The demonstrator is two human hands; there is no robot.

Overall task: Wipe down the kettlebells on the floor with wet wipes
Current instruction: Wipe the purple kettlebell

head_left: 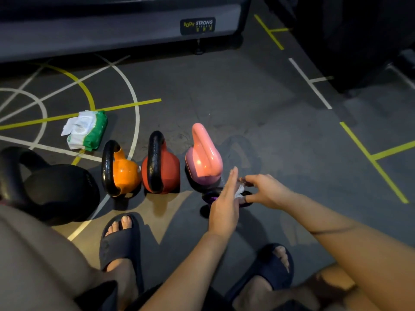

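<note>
Five kettlebells are there: black (60, 189), orange (125, 173), red (170, 173), pink (206, 158) left of the left hand (223, 207), purple (208, 196) under it; also one wipe (239, 191) in the right hand (269, 191), one wipes pack (89, 131) far left.

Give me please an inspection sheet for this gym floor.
Surface: grey floor, yellow and white lines.
Job's things: black kettlebell, orange kettlebell, red kettlebell, pink kettlebell in a row; purple kettlebell partly hidden by the hands; pack of wipes behind the row.
Clutter: nothing seen.
Hands: left hand flat, fingers straight; right hand pinches wipe.
Cables: nothing seen.
Surroundings: machine behind, labelled BODY STRONG.
</note>
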